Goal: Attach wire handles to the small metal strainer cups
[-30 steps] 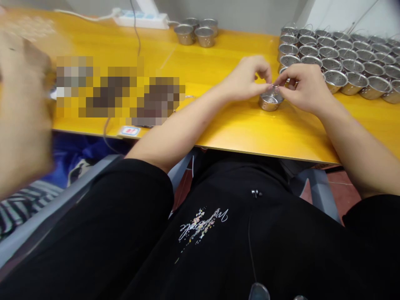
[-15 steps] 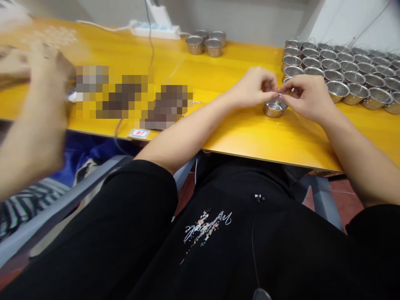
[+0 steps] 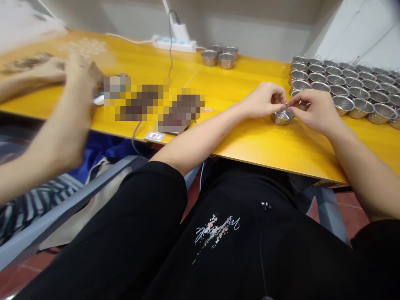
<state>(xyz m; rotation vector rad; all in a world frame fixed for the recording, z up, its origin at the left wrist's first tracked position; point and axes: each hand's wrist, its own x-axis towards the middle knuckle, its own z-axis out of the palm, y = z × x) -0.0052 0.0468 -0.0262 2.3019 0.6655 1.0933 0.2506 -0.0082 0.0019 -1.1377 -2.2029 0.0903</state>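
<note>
A small perforated metal cup (image 3: 282, 118) stands on the yellow table under my fingertips. My left hand (image 3: 267, 99) comes in from its left, thumb and forefinger pinched together above the rim. From the right, my right hand (image 3: 312, 109) pinches in the same way, its fingertips almost meeting those of the left. Between them shows a thin metal wire (image 3: 286, 105), mostly covered by the fingers. Whether the wire is joined to the cup cannot be made out.
Rows of similar cups with thin wire handles (image 3: 359, 93) fill the right side. Several cups (image 3: 226, 61) stand at the back near a power strip (image 3: 175, 43). Pixelated phone-like objects (image 3: 181, 112) lie to the left. Another person's arms (image 3: 70, 112) reach over the table at far left.
The view has shifted, so everything appears lower and further right. Both my hands stay pinched together over the cup, with only slight finger movement. The other person's hands have shifted a little.
</note>
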